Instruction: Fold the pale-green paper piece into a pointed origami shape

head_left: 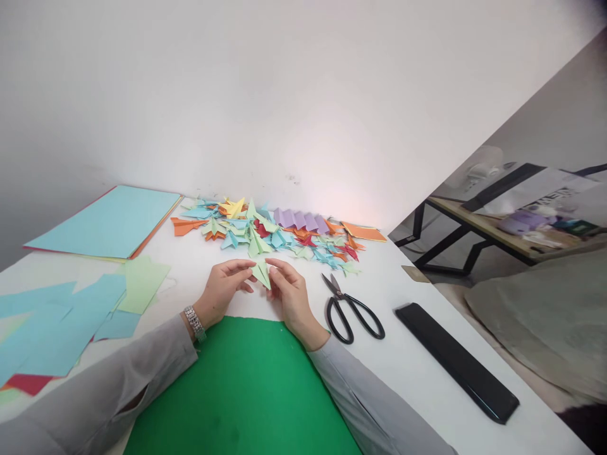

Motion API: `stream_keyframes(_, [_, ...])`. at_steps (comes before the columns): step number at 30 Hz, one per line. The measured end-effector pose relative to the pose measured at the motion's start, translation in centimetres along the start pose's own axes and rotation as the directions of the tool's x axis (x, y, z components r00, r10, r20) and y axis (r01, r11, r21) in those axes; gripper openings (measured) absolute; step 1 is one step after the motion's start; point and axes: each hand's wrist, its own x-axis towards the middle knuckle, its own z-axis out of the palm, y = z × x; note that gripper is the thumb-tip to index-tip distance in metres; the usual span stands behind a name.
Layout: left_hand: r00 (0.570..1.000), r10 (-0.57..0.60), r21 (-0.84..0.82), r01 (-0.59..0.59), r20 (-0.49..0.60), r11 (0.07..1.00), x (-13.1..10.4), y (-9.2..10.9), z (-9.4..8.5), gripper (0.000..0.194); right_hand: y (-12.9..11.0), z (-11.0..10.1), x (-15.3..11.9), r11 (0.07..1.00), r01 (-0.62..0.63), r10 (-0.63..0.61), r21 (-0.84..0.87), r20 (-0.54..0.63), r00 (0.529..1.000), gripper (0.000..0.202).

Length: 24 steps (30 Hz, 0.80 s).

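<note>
A small light green folded paper [262, 274], pointed toward me, is held between both hands above the white table, just beyond a green sheet [237, 385]. My left hand [226, 287] pinches its left edge with thumb and fingers; a metal watch is on that wrist. On the right edge, my right hand [291, 294] grips the paper the same way. Right behind the hands lies a pile of small folded papers [258, 240] in green, blue, orange, red and yellow, with a zigzag purple strip [301, 220] at its back.
Black-handled scissors [344, 306] lie right of my right hand, with a long black object [458, 360] beyond. Large coloured sheets [109, 218] are stacked at the back left. Loose blue and green pieces [85, 316] spread at the left. A white wall [265, 101] rises behind the table.
</note>
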Motion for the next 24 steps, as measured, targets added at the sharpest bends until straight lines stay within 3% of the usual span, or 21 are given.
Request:
stream_keyframes(6, [0.999, 0.025, 0.107, -0.028, 0.03, 0.994, -0.13, 0.03, -0.1, 0.036, 0.13, -0.04, 0.05, 1.0, -0.009, 0.009, -0.016, 0.03, 1.0, 0.039])
stream_keyframes(11, [0.998, 0.045, 0.171, -0.051, 0.039, 0.984, -0.34, 0.42, 0.13, 0.029, 0.19, 0.09, -0.02, 0.996, 0.0, 0.005, -0.087, 0.06, 0.998, 0.038])
stream_keyframes(24, [0.998, 0.055, 0.146, -0.059, 0.031, 0.988, -0.09, -0.04, 0.02, 0.018, -0.02, 0.23, -0.22, 0.975, 0.072, -0.053, -0.209, 0.096, 0.994, 0.029])
